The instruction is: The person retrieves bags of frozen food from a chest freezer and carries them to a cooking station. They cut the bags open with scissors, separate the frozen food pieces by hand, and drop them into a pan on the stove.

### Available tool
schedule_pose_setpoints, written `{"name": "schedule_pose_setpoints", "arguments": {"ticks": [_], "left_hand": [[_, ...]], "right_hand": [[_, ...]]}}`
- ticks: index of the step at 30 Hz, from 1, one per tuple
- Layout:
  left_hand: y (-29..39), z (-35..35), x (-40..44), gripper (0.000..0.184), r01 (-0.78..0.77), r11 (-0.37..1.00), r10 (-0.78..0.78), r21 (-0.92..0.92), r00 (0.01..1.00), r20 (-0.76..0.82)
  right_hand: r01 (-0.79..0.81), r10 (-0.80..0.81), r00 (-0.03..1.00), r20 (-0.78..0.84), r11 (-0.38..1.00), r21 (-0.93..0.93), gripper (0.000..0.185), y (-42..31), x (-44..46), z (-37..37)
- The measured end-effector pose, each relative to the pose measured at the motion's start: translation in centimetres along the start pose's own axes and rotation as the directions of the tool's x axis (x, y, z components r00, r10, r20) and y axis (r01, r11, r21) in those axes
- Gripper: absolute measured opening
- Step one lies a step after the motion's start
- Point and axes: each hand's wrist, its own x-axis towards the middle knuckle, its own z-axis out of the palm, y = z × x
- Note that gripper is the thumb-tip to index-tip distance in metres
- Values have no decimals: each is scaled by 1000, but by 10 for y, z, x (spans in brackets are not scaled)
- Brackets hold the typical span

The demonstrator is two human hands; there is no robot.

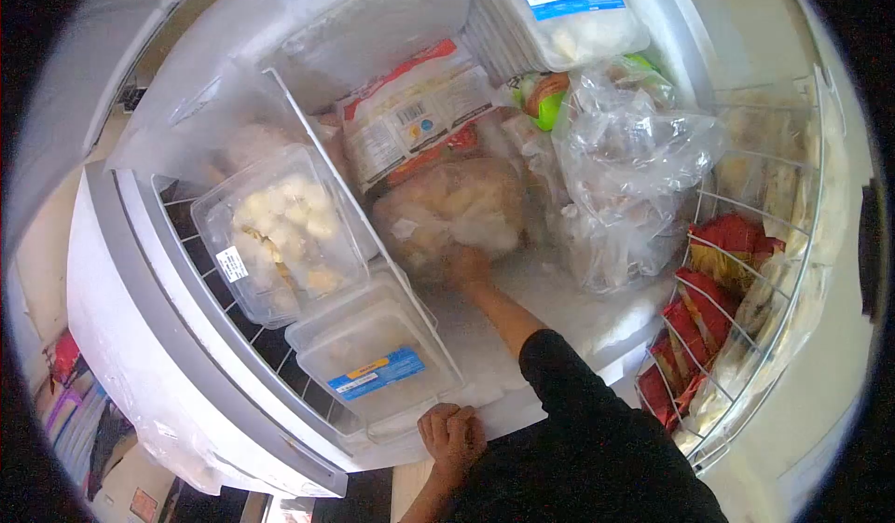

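Note:
Deep in an open chest freezer, my right hand [468, 268] is at the near side of a frosty clear plastic bag of pale brownish food [452, 208]. Its fingers look closed on the bag, though haze and the plastic partly hide them. My left hand [452, 434] has its fingers curled over the freezer's front rim [508, 418]. Behind the bag lies a white and red printed food package [417, 117]. To its right sits a large crumpled clear bag [634, 164].
A wire basket at left holds a clear tub of pale round pieces [284, 229] and a blue-labelled tub [373, 350]. Another blue-labelled tub [573, 20] stands at the back. Red packets [699, 323] fill a wire basket [792, 285] at right. A thin white divider [322, 164] runs beside the left tubs.

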Motion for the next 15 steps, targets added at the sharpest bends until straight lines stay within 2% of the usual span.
{"name": "schedule_pose_setpoints", "arguments": {"ticks": [3,5,9,10,11,12,13,14,15], "left_hand": [[-2,-1,-5,25,50,999,-50,-1,999,-17],[0,-3,-1,26,27,1000,-27,-2,1000,1],[8,-8,7,26,-32,999,33,-38,999,30],[13,-8,12,25,-76,987,83,-142,995,45],[17,-7,18,25,-117,963,134,-243,990,53],[24,-5,27,25,-111,964,125,-242,991,43],[33,-1,37,24,-44,933,95,-357,987,127],[43,4,47,23,32,885,79,-464,973,217],[52,10,61,24,82,865,43,-494,971,236]], "right_hand": [[13,-27,990,137,995,103,28,11,2,8],[-4,-27,978,207,989,150,29,22,20,2],[-44,23,982,185,993,113,32,54,72,-23],[-35,15,983,184,993,109,32,42,65,-54],[26,-50,985,163,988,149,30,22,55,-93],[86,-114,983,142,979,186,27,9,48,-119],[94,-121,982,147,980,178,27,11,51,-129],[289,-300,922,243,954,83,26,16,55,-142],[479,-451,822,348,878,5,25,18,57,-155]]}}
